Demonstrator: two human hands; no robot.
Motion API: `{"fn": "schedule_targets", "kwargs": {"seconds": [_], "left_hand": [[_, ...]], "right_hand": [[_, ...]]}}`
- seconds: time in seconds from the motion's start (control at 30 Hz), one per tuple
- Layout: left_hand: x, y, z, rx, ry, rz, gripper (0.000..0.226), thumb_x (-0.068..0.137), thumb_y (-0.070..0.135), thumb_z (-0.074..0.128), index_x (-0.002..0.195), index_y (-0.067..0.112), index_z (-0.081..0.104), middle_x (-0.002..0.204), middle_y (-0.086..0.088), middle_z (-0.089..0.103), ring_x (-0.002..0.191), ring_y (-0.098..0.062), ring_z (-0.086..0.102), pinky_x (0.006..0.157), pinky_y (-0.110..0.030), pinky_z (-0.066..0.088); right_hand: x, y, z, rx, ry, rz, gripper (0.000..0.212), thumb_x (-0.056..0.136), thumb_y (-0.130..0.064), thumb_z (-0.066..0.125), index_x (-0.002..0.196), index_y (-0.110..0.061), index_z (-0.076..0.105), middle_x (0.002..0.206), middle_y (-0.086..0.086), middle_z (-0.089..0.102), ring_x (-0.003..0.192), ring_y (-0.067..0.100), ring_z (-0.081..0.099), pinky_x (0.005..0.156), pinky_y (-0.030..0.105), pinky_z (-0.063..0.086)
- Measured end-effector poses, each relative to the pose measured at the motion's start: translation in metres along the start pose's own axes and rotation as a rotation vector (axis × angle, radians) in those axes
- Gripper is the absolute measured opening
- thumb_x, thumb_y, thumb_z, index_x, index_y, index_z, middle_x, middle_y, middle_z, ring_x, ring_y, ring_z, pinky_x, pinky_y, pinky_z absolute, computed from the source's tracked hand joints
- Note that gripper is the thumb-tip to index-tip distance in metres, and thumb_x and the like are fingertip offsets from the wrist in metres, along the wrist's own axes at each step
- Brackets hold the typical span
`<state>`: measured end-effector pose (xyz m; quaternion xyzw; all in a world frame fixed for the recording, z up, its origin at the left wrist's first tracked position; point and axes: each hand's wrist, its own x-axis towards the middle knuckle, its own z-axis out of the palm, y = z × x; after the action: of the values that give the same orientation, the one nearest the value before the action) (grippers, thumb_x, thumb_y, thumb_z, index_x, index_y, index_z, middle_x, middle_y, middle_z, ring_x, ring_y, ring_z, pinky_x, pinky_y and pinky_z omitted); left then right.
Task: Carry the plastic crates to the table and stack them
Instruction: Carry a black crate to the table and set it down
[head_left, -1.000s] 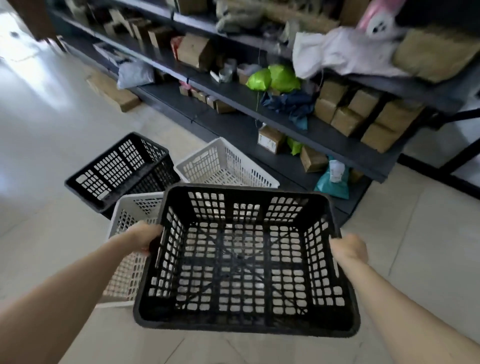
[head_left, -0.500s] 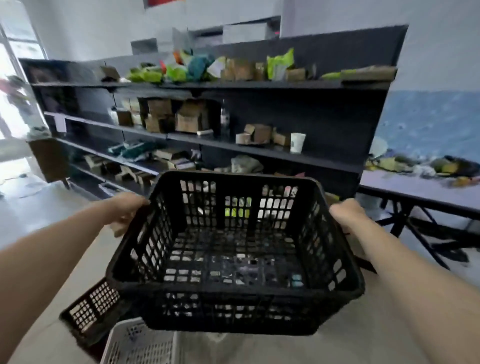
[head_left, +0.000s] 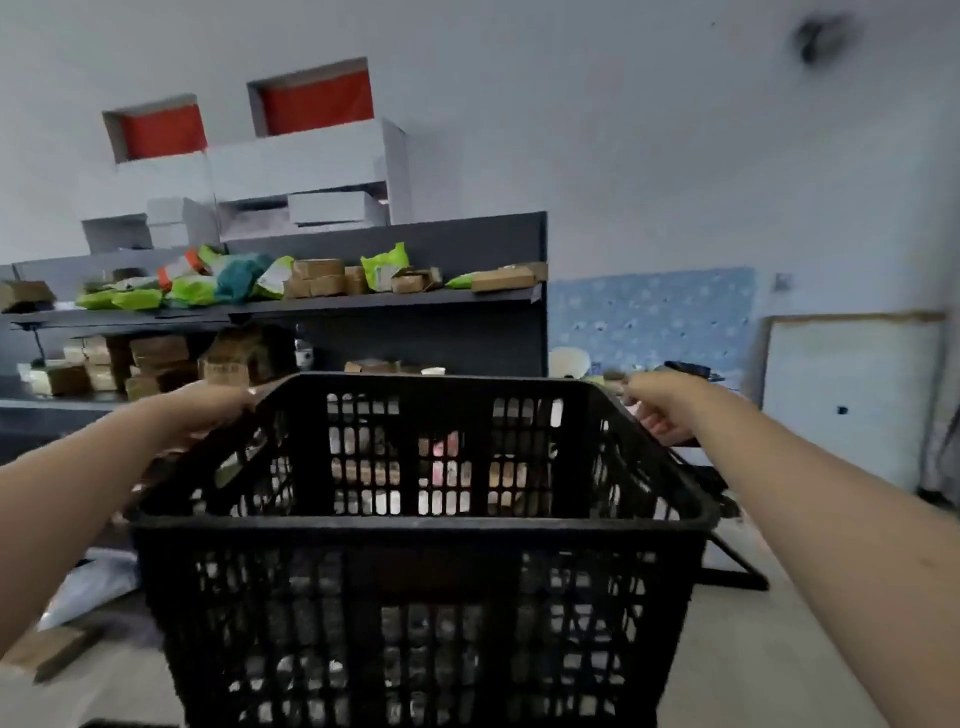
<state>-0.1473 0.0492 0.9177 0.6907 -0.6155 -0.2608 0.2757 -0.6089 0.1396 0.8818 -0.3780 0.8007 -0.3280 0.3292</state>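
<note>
I hold an empty black plastic crate (head_left: 421, 613) with slotted walls in front of my chest, lifted high so it fills the lower middle of the view. My left hand (head_left: 208, 410) grips its left rim and my right hand (head_left: 662, 410) grips its right rim. The other crates on the floor are out of sight. Most of the table is hidden behind the crate; only a dark leg and brace (head_left: 737, 571) show at the right.
A dark shelving unit (head_left: 415, 301) loaded with cardboard boxes and green bags stands straight ahead. White boxes (head_left: 306, 166) sit on top of it. A white panel (head_left: 847, 395) leans on the right wall. A cardboard piece (head_left: 49, 649) lies on the floor at left.
The crate has come up from floor level to chest height, and my view has swung upward from the floor crates to the shelves and wall. Both hands keep their grip.
</note>
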Motion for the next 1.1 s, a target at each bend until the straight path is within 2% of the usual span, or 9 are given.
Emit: {"fn": "schedule_targets", "kwargs": {"seconds": [0.1,0.23,0.3,0.37,0.47,0.6,0.67,0.9,1.1], "left_hand": [[-0.004,0.049,0.039,0.088,-0.026,0.043,0.034,0.09,0.029,0.057,0.108,0.0,0.058,0.1,-0.016,0.056,0.088,-0.03,0.051,0.083,-0.038,0.044],[-0.017,0.114,0.1,0.086,-0.139,0.065,0.019,0.091,0.021,0.054,0.081,0.006,0.049,0.072,-0.009,0.043,0.062,-0.023,0.039,0.057,-0.029,0.029],[-0.028,0.145,0.136,0.075,-0.198,0.071,0.015,0.091,0.02,0.051,0.086,0.006,0.049,0.068,-0.008,0.044,0.056,-0.022,0.039,0.053,-0.026,0.03],[-0.034,0.169,0.172,0.051,-0.274,0.081,0.017,0.091,0.016,0.048,0.076,0.007,0.048,0.055,-0.007,0.045,0.046,-0.02,0.041,0.046,-0.022,0.034],[-0.039,0.201,0.233,0.065,-0.355,0.073,0.027,0.091,0.014,0.049,0.064,0.012,0.045,0.037,0.002,0.042,0.031,-0.012,0.039,0.037,-0.017,0.033],[-0.026,0.238,0.3,0.088,-0.445,0.111,0.018,0.08,0.025,0.061,0.079,0.009,0.054,0.059,-0.004,0.052,0.051,-0.018,0.048,0.053,-0.023,0.041],[-0.013,0.258,0.331,0.096,-0.472,0.149,0.022,0.086,0.024,0.063,0.091,0.005,0.053,0.069,-0.007,0.055,0.058,-0.019,0.053,0.054,-0.025,0.046],[0.076,0.338,0.447,0.175,-0.586,0.198,0.021,0.091,0.021,0.062,0.087,0.007,0.048,0.049,-0.003,0.041,0.046,-0.015,0.043,0.047,-0.022,0.047],[0.172,0.432,0.536,0.233,-0.615,0.239,0.019,0.095,0.019,0.057,0.1,0.007,0.043,0.061,-0.006,0.042,0.051,-0.015,0.042,0.045,-0.021,0.047]], "right_hand": [[-0.001,0.038,-0.057,-0.027,0.068,0.029,0.033,0.094,-0.017,0.039,0.062,-0.014,0.037,0.049,0.004,0.034,0.041,0.015,0.029,0.036,0.021,0.026],[0.01,0.091,-0.137,-0.062,0.151,0.079,0.036,0.092,-0.016,0.036,0.057,-0.017,0.034,0.049,0.004,0.03,0.039,0.016,0.026,0.037,0.016,0.026],[0.016,0.119,-0.175,-0.088,0.162,0.105,0.038,0.091,-0.015,0.039,0.053,-0.015,0.033,0.043,0.004,0.03,0.031,0.016,0.027,0.037,0.016,0.025],[0.017,0.14,-0.207,-0.093,0.195,0.141,0.04,0.089,-0.008,0.038,0.051,-0.015,0.031,0.032,0.001,0.025,0.023,0.014,0.022,0.044,0.017,0.023],[0.026,0.169,-0.253,-0.063,0.297,0.151,0.037,0.087,0.0,0.041,0.053,-0.013,0.034,0.032,0.003,0.025,0.027,0.015,0.025,0.047,0.018,0.027],[0.059,0.21,-0.301,-0.069,0.386,0.182,0.03,0.084,0.002,0.048,0.058,-0.011,0.039,0.046,0.005,0.027,0.037,0.016,0.026,0.047,0.018,0.028],[0.084,0.228,-0.32,-0.063,0.41,0.205,0.027,0.085,0.0,0.05,0.061,-0.01,0.041,0.05,0.005,0.027,0.04,0.016,0.026,0.046,0.018,0.025],[0.201,0.255,-0.378,-0.179,0.409,0.359,0.018,0.085,-0.001,0.051,0.068,-0.006,0.045,0.052,0.008,0.029,0.048,0.019,0.03,0.053,0.026,0.029],[0.321,0.253,-0.425,-0.187,0.376,0.468,0.03,0.092,-0.008,0.047,0.063,-0.01,0.038,0.055,0.007,0.028,0.05,0.02,0.029,0.056,0.026,0.029]]}}
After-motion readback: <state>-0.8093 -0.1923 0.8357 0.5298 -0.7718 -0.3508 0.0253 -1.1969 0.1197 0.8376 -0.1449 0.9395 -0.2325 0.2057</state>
